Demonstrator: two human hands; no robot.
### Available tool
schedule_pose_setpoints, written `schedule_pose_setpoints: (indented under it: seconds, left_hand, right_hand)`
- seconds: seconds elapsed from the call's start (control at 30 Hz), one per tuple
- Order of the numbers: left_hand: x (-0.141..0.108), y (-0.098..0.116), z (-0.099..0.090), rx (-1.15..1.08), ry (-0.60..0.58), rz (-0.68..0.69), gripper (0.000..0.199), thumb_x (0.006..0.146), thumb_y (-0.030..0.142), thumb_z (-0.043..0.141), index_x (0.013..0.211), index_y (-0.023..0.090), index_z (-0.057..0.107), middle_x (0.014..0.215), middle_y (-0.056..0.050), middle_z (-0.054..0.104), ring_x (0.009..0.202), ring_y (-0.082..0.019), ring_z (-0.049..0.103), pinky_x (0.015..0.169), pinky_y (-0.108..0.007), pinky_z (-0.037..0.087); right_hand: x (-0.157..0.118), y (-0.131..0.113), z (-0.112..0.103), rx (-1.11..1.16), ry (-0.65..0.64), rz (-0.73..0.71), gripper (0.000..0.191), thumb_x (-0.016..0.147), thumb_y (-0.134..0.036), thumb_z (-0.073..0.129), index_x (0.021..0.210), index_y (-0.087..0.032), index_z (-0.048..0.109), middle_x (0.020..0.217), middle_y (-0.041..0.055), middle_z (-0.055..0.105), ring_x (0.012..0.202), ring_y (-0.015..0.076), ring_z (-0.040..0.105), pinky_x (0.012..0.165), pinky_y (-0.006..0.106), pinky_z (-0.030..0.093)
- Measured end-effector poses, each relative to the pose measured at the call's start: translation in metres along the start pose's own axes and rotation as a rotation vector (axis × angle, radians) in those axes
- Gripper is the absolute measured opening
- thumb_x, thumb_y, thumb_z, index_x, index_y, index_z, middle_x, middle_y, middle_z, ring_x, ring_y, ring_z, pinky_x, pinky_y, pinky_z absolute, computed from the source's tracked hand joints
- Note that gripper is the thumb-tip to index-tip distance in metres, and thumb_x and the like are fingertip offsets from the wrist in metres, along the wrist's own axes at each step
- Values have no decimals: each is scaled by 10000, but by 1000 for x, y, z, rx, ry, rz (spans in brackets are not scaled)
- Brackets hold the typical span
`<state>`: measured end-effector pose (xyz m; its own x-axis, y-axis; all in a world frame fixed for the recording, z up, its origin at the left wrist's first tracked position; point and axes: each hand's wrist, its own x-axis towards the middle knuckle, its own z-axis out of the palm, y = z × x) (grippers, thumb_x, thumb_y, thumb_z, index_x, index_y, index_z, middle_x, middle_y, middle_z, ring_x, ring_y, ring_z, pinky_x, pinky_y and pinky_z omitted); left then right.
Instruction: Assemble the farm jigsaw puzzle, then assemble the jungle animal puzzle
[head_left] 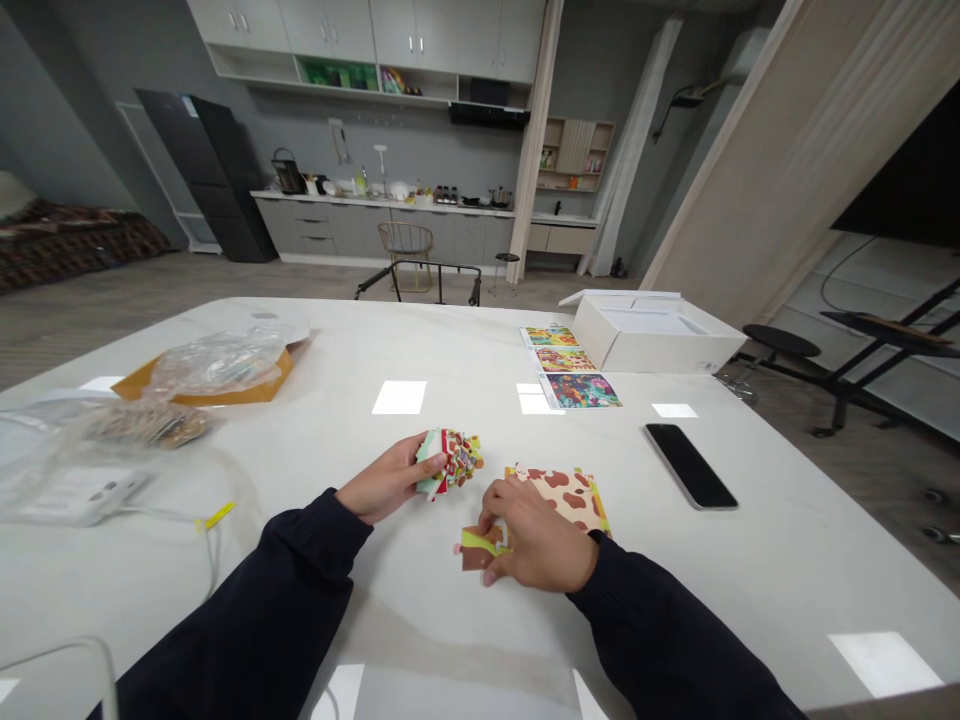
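Note:
My left hand (388, 480) grips a small stack of colourful cardboard puzzle pieces (452, 462) from the side, with a mint-green edge against my fingers. My right hand (536, 535) rests on a flat piece with a brown-and-cream giraffe pattern (566, 493), and its fingers pinch a small yellow-and-brown puzzle piece (480, 548) at its left edge. The two hands are close together near the table's middle, and the right hand hides part of the patterned piece.
A white table (420, 625) carries several printed picture cards (571, 366), an open white box (651, 335), a black smartphone (690, 466), a plastic bag on a brown envelope (217, 367), and a white device with a cable (82, 497) at left.

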<state>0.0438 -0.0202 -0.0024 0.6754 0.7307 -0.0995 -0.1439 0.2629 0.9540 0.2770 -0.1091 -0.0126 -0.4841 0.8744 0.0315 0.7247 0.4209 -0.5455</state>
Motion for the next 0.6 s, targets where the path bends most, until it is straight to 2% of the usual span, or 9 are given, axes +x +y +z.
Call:
schedule_pose_setpoints:
  seconds: [0.1,0.17,0.3,0.37,0.47,0.53,0.6]
  left_hand:
    - [-1,1,1,-14,-29,-3,504,882,394,767,1281,119,630,1213,-200,710,956,-245,704,742,-282,512]
    - [-2,2,0,-28,-51,25,494,886,378,765,1278,109,632,1212,-206,709,970,-250,704,759,-284,517]
    - [-3,3,-5,-62,-80,60,460,899,361,751,1263,103,638,1229,-213,700,982,-265,708,829,-331,531]
    - [-4,4,-6,-77,-94,59,464,896,354,754,1269,105,634,1238,-210,697,1025,-280,703,864,-346,530]
    - [-3,1,-2,-72,-108,41,462,880,360,771,1247,113,638,1218,-192,704,1048,-276,697,884,-344,528]
    - [0,-3,5,-52,-102,31,459,870,379,782,1223,121,640,1198,-176,711,1019,-255,698,872,-329,526]
    - [3,-7,14,-46,-77,36,469,860,390,793,1217,131,636,1199,-166,711,1002,-240,696,859,-314,522]
  right_hand:
    - [-1,-2,6,122,29,17,535,522,-246,1010,906,-200,640,991,22,644,964,231,579,891,375,442]
    - [0,-3,9,170,75,28,520,531,-195,992,893,-204,618,950,9,647,939,225,583,893,384,445]
    - [7,2,8,388,221,173,338,651,-125,856,818,-216,577,808,-24,629,765,177,594,707,311,469]
    - [12,9,5,585,342,268,270,688,-149,800,798,-217,563,736,-34,612,679,156,593,621,281,466]
    - [19,20,0,839,534,333,306,660,-263,839,802,-209,573,740,-10,651,694,167,643,647,300,526]
    - [22,24,-2,935,589,346,383,622,-352,882,817,-205,587,766,15,690,736,192,682,700,335,563]
    - [23,25,-6,986,571,342,428,627,-434,884,850,-204,601,796,39,722,784,219,712,746,369,583]
